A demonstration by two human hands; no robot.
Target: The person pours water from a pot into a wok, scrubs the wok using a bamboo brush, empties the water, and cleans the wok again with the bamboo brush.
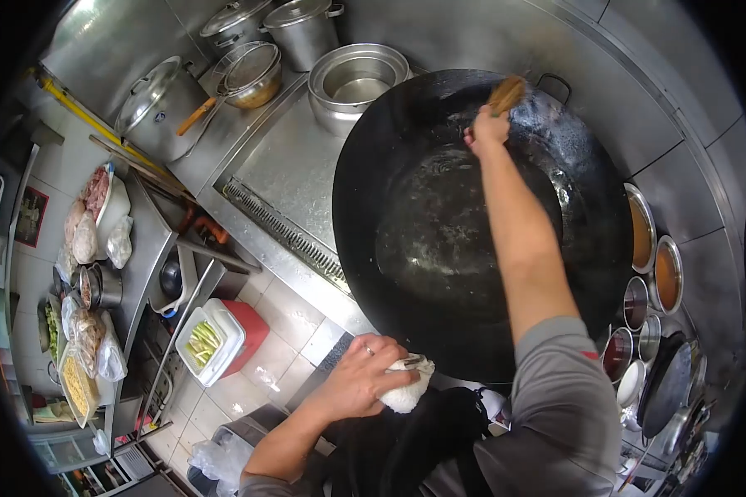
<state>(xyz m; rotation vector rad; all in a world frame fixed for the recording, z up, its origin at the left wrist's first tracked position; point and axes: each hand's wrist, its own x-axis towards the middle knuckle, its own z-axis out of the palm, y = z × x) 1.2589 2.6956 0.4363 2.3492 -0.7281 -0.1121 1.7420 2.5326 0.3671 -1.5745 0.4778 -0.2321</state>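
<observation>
Right hand (489,131) out at arm's length over a big black wok (358,224), fingers closed round a tan brush (506,95). Brush lies at the wok's far wall, a little right of centre, just inside the rim and near a loop handle (555,85). Whether the bristles touch metal: cannot tell. Clear, shiny liquid (439,248) in the bottom of the wok.

Left hand (365,377) at the near side, in front of the body — gripping a bunched white cloth (408,393), ring on one finger. Cloth is close to the wok's near rim; contact unclear.

Left of the wok, a wet steel surface (307,170) with a slotted grate (282,228) along its edge. Steel pot (333,116) just beside the wok's far-left rim. Farther left: a lidded pot (159,112) and a strainer (wooden handle, resting over a bowl).

Right side: two steel pans of orange-brown sauce (668,275), smaller containers nearer.

On the floor, near left — a red box (253,340), green stalks (203,342) in the white tray on top.
</observation>
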